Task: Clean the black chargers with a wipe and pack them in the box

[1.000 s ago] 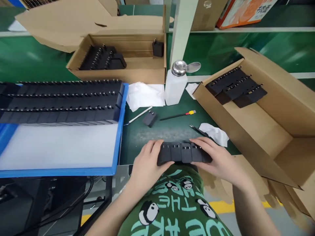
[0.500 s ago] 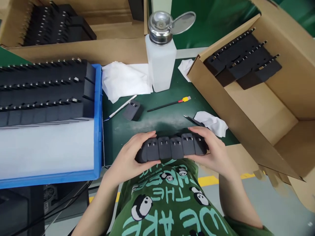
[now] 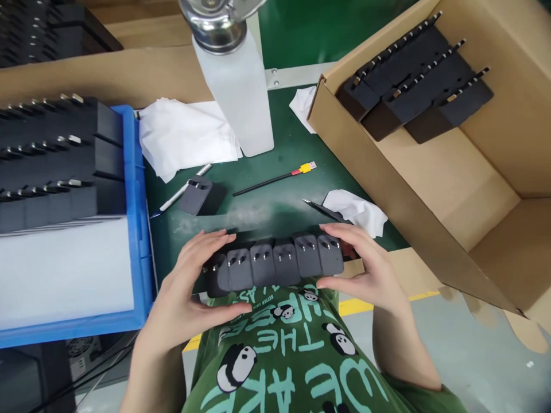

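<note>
Head view: left hand [image 3: 181,291] spread wide around the 9 o'clock end of the adapters [image 3: 262,268], no firm grip visible; right hand [image 3: 371,268] half open about the 3 o'clock end, contact unclear. Press evenly from both ends to level the stepped row. The adapters sit between the hands, by the 6 o'clock edge of the counter [image 3: 275,206]: black, blocky, paired metal prongs facing up.

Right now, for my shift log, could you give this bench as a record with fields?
Row: black plugs side by side, prongs showing
Left hand: spread around its left end
Right hand: around its right end
Loose plug: on bench, by pen-like tool
Cable: black, on bench
Bottle: beside white wipes
Blue tray: more plugs
</note>
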`<state>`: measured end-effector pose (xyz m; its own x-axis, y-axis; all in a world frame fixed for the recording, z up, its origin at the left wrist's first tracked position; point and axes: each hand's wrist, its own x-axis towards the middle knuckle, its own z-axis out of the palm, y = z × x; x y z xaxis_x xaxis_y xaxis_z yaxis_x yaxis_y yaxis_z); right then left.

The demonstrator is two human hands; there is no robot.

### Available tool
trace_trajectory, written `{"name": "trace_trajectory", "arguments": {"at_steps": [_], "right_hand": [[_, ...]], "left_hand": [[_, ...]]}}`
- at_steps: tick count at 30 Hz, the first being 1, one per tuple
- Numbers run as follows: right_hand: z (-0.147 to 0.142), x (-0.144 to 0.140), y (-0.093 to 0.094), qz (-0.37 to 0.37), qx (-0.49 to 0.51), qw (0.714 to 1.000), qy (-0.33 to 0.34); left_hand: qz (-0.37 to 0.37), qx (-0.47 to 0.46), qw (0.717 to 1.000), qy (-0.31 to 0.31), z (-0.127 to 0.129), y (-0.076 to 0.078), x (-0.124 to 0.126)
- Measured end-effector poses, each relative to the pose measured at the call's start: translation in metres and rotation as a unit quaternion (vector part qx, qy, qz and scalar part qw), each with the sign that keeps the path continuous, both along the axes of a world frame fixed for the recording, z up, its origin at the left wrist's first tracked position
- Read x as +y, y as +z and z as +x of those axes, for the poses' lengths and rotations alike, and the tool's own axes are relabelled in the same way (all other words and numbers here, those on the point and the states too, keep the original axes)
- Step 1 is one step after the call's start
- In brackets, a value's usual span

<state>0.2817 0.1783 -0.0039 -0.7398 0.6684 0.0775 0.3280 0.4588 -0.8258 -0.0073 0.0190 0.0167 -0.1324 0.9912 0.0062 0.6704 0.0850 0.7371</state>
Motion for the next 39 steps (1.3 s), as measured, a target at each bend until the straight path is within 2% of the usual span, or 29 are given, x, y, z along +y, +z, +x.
{"name": "trace_trajectory", "arguments": {"at_steps": [6,11,14,16,17,19,22,24,26,29,31,34,39], "right_hand": [[-0.011,0.01,0.002,0.006,-0.001,0.998,0.067],[-0.013,0.015,-0.001,-0.016,0.016,0.995,0.097],[-0.006,0.015,-0.001,-0.027,0.016,0.995,0.093],[0.002,0.015,0.002,-0.03,0.04,0.998,0.045],[0.006,0.016,0.004,-0.013,0.048,0.999,-0.003],[0.011,0.018,0.006,0.073,0.014,0.99,-0.123],[0.011,0.019,0.003,0.221,-0.12,0.938,-0.239],[0.006,0.019,-0.003,0.26,-0.185,0.907,-0.276],[-0.001,0.019,-0.01,0.252,-0.229,0.89,-0.304],[-0.011,0.023,-0.015,0.215,-0.239,0.895,-0.308],[-0.015,0.026,-0.013,0.204,-0.202,0.908,-0.304],[-0.017,0.028,-0.005,0.184,-0.127,0.922,-0.316],[-0.018,0.034,0.013,0.081,0.014,0.943,-0.323]], "left_hand": [[-0.006,0.049,0.998,-0.047,0.005,0.004,0.012],[-0.001,0.043,0.998,-0.055,0.007,0.004,0.018],[-0.012,0.039,0.998,-0.056,0.005,0.002,0.014],[-0.011,0.038,0.998,-0.045,0.003,0.001,0.009],[-0.004,0.033,0.999,-0.03,0.001,0.001,0.006],[0.026,0.023,0.999,0.012,-0.003,0.004,0.001],[0.086,0.053,0.992,0.08,-0.014,0.018,0.007],[0.122,0.104,0.982,0.096,-0.022,0.031,0.022],[0.146,0.139,0.975,0.09,-0.03,0.045,0.043],[0.122,0.096,0.985,0.076,-0.043,0.055,0.081],[0.085,0.043,0.994,0.062,-0.054,0.052,0.109],[0.074,0.02,0.997,0.019,-0.07,0.042,0.151],[0.047,-0.02,0.992,-0.118,-0.094,0.037,0.205]]}}
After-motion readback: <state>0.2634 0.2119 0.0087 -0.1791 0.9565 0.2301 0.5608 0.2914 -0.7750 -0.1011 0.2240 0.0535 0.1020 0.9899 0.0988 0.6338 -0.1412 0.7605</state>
